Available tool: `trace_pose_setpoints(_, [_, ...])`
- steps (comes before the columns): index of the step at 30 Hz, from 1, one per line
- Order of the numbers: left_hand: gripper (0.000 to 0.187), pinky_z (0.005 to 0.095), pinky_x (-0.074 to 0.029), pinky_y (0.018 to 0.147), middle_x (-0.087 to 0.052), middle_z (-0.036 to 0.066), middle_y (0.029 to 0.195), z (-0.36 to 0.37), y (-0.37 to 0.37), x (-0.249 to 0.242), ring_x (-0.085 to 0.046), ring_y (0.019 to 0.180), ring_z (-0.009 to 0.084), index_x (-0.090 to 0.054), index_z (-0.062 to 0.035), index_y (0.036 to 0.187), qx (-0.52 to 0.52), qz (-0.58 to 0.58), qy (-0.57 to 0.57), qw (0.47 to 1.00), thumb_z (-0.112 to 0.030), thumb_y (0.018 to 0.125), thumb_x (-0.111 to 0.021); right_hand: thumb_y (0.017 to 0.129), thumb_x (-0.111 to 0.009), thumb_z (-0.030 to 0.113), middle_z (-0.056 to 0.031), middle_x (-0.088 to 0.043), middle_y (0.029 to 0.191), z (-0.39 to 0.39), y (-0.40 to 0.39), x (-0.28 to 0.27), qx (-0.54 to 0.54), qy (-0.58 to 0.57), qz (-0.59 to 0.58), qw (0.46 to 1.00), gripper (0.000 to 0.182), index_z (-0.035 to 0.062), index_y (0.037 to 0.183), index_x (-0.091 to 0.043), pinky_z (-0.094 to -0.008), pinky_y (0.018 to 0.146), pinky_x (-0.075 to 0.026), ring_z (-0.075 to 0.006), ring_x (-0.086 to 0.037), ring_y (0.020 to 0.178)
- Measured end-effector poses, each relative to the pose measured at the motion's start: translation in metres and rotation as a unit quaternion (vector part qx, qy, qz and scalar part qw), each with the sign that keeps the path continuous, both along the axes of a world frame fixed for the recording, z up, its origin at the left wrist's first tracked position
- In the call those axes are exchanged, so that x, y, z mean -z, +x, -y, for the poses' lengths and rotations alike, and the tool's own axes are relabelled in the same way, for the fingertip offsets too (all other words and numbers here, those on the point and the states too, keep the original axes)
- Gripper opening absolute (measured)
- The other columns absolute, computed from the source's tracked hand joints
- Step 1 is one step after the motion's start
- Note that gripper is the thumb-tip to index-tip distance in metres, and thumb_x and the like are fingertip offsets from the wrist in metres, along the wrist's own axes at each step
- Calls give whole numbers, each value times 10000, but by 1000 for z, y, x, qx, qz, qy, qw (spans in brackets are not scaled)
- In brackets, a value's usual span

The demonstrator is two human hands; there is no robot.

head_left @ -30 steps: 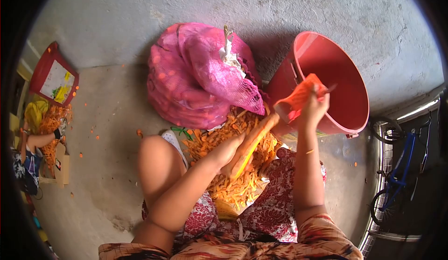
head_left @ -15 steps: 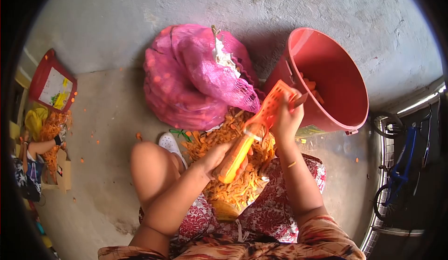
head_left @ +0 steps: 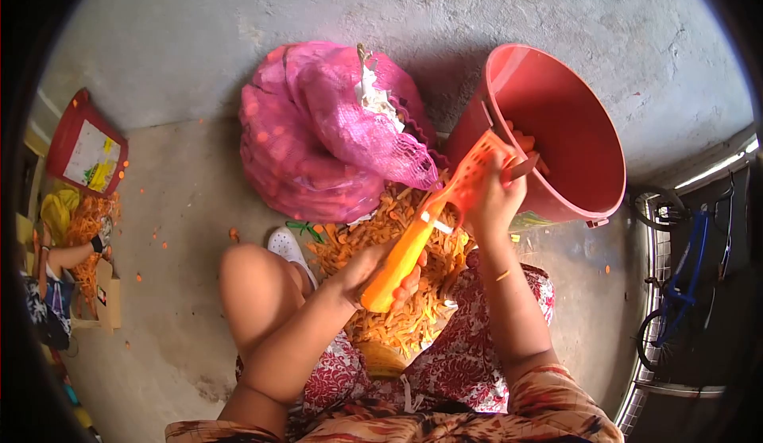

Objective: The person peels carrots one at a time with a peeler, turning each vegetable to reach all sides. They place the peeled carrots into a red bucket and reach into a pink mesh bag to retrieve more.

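Observation:
My left hand is wrapped round a large carrot, its thick end toward my lap and its smooth orange side facing up. In my right hand is an orange plastic peeler with a perforated broad end, its lower part against the carrot's far end. A brown strip, of a kind I cannot make out, sticks out beside my right fingers. Below both hands a heap of carrot peelings covers the floor between my legs.
A pink mesh sack full of carrots leans by the wall. Right of it, a tilted red bucket holds some carrots. At far left another person's leg shows near a second red bucket. A blue bicycle stands at right.
The carrot has turned a little in my left hand, showing more bright orange surface. My right hand and the peeler have shifted slightly; both hands keep their holds.

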State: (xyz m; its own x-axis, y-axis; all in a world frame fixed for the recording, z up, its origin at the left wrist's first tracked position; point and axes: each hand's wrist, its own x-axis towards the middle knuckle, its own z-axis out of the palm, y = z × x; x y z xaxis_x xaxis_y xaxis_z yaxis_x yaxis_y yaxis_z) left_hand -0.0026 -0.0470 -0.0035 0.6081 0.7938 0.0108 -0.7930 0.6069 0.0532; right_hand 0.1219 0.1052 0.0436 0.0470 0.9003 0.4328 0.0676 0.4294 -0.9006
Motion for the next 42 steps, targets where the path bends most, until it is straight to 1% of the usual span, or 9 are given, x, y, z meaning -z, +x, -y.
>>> trace_pose_setpoints(5, [460, 348, -482, 487, -531, 102, 688, 4, -1, -8, -543, 540, 187, -459, -12, 957, -2, -88, -18, 996, -426, 885, -272, 863, -487, 188, 29, -460, 638, -42, 25, -23, 75, -26, -213, 974, 152, 49, 800, -476, -187, 483, -360, -41, -409, 532])
trace_pose_setpoints(10, [396, 351, -494, 557, -499, 94, 764, -8, 0, 2, -521, 655, 204, -459, -40, 1018, -124, -154, -120, 973, -387, 880, -330, 853, -508, 190, 5, -505, 761, -6, 6, -14, -42, -25, -41, 998, 174, 24, 905, -511, -191, 645, -373, -43, -436, 690])
trace_pose_setpoints(14, [364, 330, -504, 594, -555, 73, 833, -11, 0, -1, -565, 696, 180, -475, -51, 1061, -221, -269, -146, 926, -346, 876, -371, 845, -520, 166, 4, -509, 730, 33, -16, -10, -157, -121, -58, 979, 172, 26, 935, -477, -174, 537, -391, -42, -462, 607])
trace_pose_setpoints(23, [294, 275, -508, 693, -577, 74, 940, -24, 3, -8, -589, 809, 143, -471, -24, 1060, -240, -108, -131, 956, -244, 877, -402, 827, -518, 66, -50, -552, 754, 71, -27, -13, -261, -110, -7, 959, 115, -8, 899, -467, -213, 603, -418, -68, -503, 679])
trace_pose_setpoints(29, [436, 316, -497, 662, -576, 96, 862, -24, 0, 1, -582, 750, 174, -473, -48, 1040, -199, -170, -115, 958, -421, 885, -306, 801, -537, 73, -82, -534, 677, 58, -26, 5, -172, -65, 97, 978, 90, 0, 833, -495, -258, 574, -418, -104, -508, 635])
trace_pose_setpoints(31, [462, 319, -500, 581, -571, 94, 751, -15, -9, 11, -582, 648, 174, -483, -52, 969, -112, -223, -9, 968, -464, 873, -299, 806, -536, 87, -55, -482, 621, 22, -18, 20, -55, -38, 105, 992, 110, 16, 749, -473, -267, 551, -396, -119, -453, 588])
trace_pose_setpoints(34, [458, 335, -461, 420, -540, 99, 639, -8, 10, -4, -545, 499, 199, -495, -49, 891, -133, -309, -136, 932, -472, 859, -321, 855, -496, 167, -9, -437, 618, -25, 2, -3, 146, -13, 71, 987, 182, 30, 748, -440, -225, 480, -362, -74, -385, 515])
trace_pose_setpoints(37, [410, 339, -458, 441, -539, 104, 653, -11, 2, 1, -541, 509, 203, -495, -62, 903, -155, -301, -137, 931, -443, 855, -350, 864, -477, 155, 10, -495, 655, -19, 4, -13, 64, -43, -88, 993, 125, 35, 831, -486, -201, 507, -417, -47, -484, 572])
trace_pose_setpoints(42, [344, 361, -459, 405, -548, 104, 658, -13, -1, -4, -552, 512, 215, -497, -51, 923, -144, -262, -138, 944, -373, 835, -420, 848, -504, 151, 26, -483, 677, 42, -22, -18, -127, -106, -57, 985, 103, 50, 857, -488, -168, 483, -365, -24, -440, 574])
